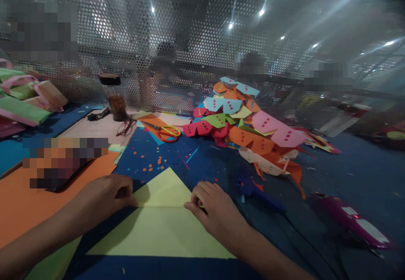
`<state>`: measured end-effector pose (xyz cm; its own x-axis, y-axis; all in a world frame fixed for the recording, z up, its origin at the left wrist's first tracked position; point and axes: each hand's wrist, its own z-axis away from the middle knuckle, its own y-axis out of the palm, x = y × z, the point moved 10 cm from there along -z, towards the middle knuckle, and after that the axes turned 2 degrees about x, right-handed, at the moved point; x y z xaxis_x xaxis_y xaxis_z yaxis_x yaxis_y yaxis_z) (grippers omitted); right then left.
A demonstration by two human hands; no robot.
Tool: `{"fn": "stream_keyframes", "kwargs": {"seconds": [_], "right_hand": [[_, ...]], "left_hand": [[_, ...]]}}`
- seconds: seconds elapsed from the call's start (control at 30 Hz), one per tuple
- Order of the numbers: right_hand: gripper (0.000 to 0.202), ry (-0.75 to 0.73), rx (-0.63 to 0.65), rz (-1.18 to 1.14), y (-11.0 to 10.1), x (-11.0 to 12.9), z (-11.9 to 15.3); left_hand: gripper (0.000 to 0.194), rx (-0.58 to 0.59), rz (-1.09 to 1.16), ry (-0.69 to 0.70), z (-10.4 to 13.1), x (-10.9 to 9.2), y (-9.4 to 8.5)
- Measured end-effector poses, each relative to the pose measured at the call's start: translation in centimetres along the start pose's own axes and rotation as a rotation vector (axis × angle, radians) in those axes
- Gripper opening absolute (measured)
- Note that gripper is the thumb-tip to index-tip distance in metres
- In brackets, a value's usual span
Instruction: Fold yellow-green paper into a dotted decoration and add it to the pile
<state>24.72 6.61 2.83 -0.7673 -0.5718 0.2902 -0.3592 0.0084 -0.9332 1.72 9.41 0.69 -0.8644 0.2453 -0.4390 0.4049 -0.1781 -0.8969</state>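
Simply a pale yellow paper triangle — one crosswise crease — left fingers and right fingers pinch-tight on its edges.

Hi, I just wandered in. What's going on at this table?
A person's bare left hand and right hand are at the two slanting edges of a pale yellow triangular sheet of paper, about where a crease crosses it. The sheet lies on a dark blue table. Beyond its tip lie scissors with red and yellow handles; farther right is a heap of colourful folded paper pieces. Neither hand touches those.
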Motion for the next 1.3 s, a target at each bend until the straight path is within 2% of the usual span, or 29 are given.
{"fn": "stream_keyframes", "kwargs": {"seconds": [0.33,0.6,0.8,1.07,1.3], "right_hand": [[0.017,0.026,0.019,-0.003,0.1,-0.1,-0.1],[0.018,0.042,0.041,-0.01,0.2,-0.3,-0.2],[0.017,0.043,0.046,-0.019,0.3,-0.4,-0.1],[0.017,0.024,0.017,-0.006,0.2,-0.2,-0.1],[0.019,0.056,0.023,-0.021,0.2,-0.6,0.0]], "left_hand": [[0.018,0.088,0.036,-0.041,0.1,0.2,0.3],[0.022,0.231,0.028,-0.129,0.2,0.3,0.7],[0.02,0.224,0.022,-0.143,0.1,0.5,0.4],[0.017,0.16,0.032,-0.132,0.4,-0.3,-0.5],[0.016,0.104,-0.015,-0.072,0.5,-0.7,-1.0]]}}
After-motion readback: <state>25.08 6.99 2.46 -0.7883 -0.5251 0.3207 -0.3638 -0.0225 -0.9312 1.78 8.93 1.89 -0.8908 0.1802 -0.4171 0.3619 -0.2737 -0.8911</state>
